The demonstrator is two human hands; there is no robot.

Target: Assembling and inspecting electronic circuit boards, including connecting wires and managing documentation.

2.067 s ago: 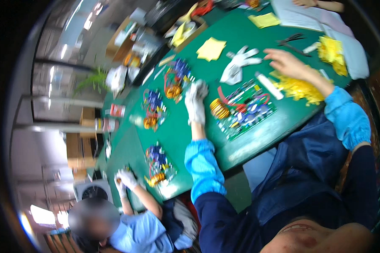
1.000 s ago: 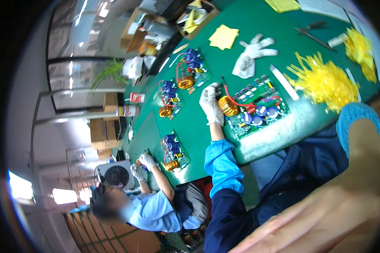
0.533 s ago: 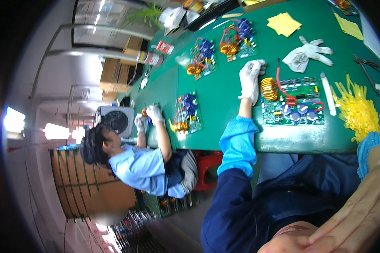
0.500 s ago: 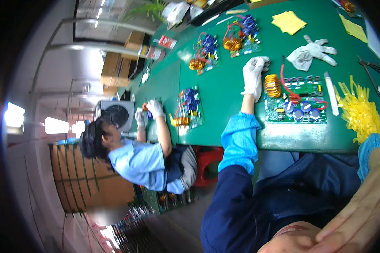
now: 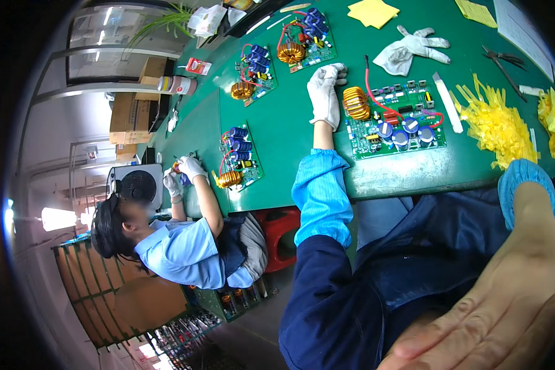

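Note:
My left hand (image 5: 327, 92), in a white glove with a light blue sleeve cover above the wrist, rests on the green table. Its fingers are curled in; what they hold, if anything, is hidden. Just right of it lies a green circuit board (image 5: 393, 120) with a copper-wound coil (image 5: 356, 103), dark blue capacitors (image 5: 400, 137) and a red wire (image 5: 376, 92) whose end rises past the board's far edge. Bare and large in the lower right corner is my right hand (image 5: 493, 308), close to the camera and away from the table. Its fingers are stretched out, holding nothing visible.
Beyond the board lie an empty white glove (image 5: 411, 51), yellow paper (image 5: 374, 12) and a cutter knife (image 5: 448, 103). Yellow strips (image 5: 496, 120) and pliers (image 5: 502, 68) are at right. Other circuit boards (image 5: 253, 74) lie at left, where a gloved co-worker (image 5: 182, 240) sits handling a part.
The whole view has shifted, so the table and everything on it appear farther left and slightly higher. More of my right hand's back and fingers shows. My left hand stays beside the board.

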